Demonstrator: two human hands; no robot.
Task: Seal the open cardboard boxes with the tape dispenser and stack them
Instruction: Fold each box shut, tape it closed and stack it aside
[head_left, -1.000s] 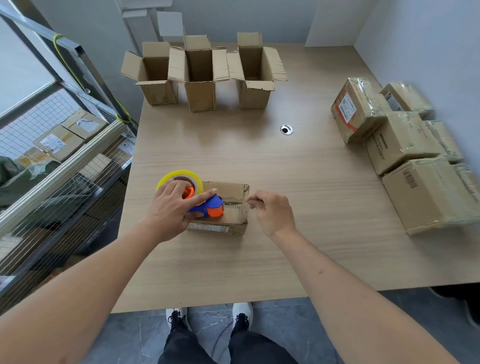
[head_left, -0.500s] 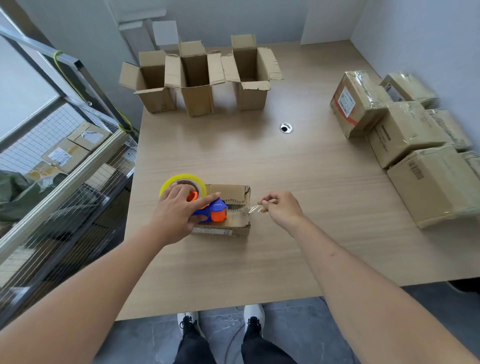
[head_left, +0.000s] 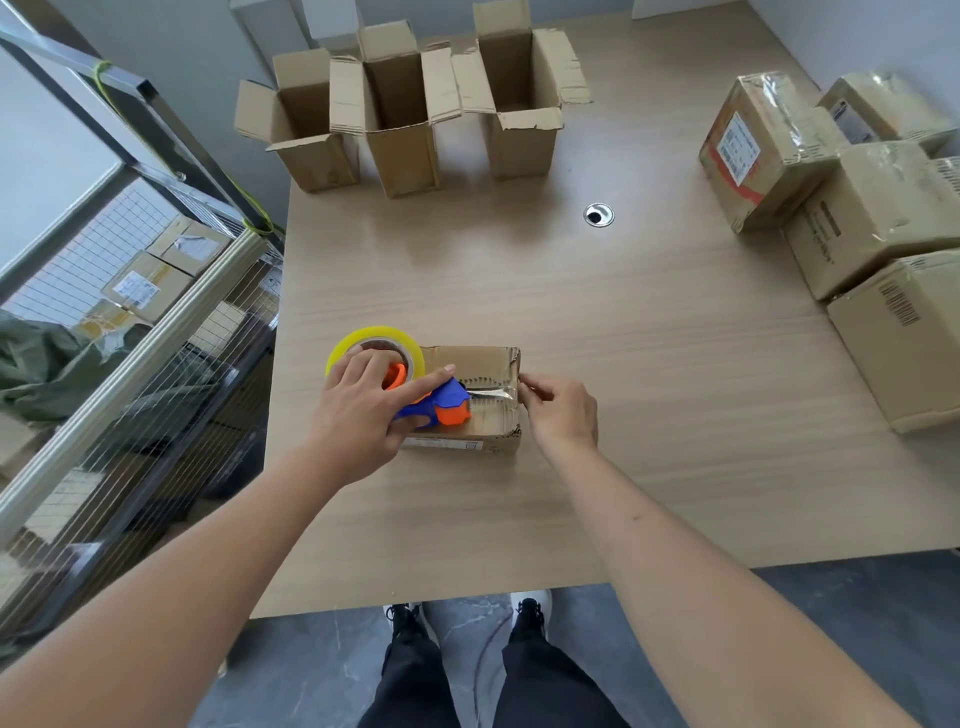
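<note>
A: Where was the box (head_left: 470, 400)?
B: Near the table's (head_left: 649, 389) front edge, between both hands. The left hand (head_left: 363, 410) gripped the tape dispenser (head_left: 421, 395) on its lid; the right hand (head_left: 563, 410) pinched the tape end (head_left: 501, 394) at its right edge.
A: How would it handle?
B: Probably light, stiff cardboard; best held by its sides.

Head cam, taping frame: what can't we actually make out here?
- Left half of the small box: covered by the left hand and tape dispenser.
- Whether the right hand pinches the tape end: too small.
- Insides of the three open boxes: hidden by their walls.
- Label text: too small.
- Rightmost sealed boxes: cut by the frame edge.
</note>
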